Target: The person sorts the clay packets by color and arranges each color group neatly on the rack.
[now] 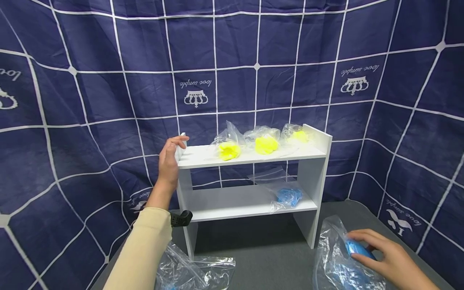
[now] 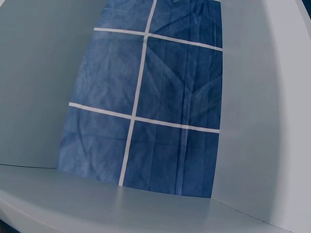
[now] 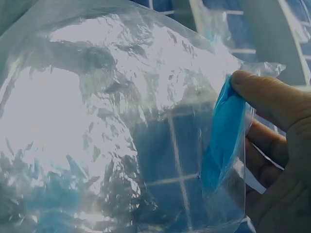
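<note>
At the left end of a white two-tier shelf (image 1: 250, 160), my left hand (image 1: 169, 159) grips the top of the side panel, fingers bent over its edge. The left wrist view shows only the shelf's inner panels (image 2: 252, 116) and the cloth behind; the hand is out of that frame. Low on the right, my right hand (image 1: 380, 251) pinches a blue piece (image 1: 357, 247) in clear plastic between thumb and fingers. In the right wrist view the thumb presses the top of this blue piece (image 3: 224, 141), beside a large clear plastic bag (image 3: 97, 111) with more blue inside.
Several bagged yellow lumps (image 1: 266, 145) stand on the top board. One bagged blue lump (image 1: 288, 196) lies at the right of the lower board. More clear zip bags (image 1: 203, 270) lie at the front left of the grey tabletop (image 1: 250, 249). Navy checked cloth (image 1: 232, 88) hangs behind.
</note>
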Tool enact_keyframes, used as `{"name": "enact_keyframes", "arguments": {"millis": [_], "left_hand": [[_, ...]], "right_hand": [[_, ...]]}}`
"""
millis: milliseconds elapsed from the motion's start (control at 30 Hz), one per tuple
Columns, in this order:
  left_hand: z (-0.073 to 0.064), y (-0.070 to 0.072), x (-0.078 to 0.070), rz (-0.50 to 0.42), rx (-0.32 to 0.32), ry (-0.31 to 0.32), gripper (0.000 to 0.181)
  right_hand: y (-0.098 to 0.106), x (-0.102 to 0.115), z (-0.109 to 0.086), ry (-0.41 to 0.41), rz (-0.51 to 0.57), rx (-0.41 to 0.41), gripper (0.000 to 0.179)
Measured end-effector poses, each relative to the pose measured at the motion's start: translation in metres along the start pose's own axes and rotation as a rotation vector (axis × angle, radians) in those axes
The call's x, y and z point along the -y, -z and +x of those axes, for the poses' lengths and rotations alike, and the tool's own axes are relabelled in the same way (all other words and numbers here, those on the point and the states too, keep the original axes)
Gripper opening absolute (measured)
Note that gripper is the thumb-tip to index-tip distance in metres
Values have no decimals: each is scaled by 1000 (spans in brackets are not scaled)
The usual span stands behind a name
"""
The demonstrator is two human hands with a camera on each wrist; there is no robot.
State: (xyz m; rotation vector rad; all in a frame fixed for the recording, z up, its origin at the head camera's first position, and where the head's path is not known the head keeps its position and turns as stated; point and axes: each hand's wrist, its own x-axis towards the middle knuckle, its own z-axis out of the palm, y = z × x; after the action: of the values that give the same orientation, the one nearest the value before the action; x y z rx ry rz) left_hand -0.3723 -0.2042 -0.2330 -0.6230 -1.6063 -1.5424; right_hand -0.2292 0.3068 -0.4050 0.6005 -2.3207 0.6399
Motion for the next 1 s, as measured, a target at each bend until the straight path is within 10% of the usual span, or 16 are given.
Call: {"name": "enact_keyframes", "arguments": {"millis": [333, 1000], "left_hand": [[-1, -2, 3, 13, -2, -7, 34], [-1, -2, 2, 39, 1, -31, 39]], "right_hand": [[-3, 34, 38, 188, 50, -51, 57], [-26, 90, 122, 255, 238, 22, 44]]}}
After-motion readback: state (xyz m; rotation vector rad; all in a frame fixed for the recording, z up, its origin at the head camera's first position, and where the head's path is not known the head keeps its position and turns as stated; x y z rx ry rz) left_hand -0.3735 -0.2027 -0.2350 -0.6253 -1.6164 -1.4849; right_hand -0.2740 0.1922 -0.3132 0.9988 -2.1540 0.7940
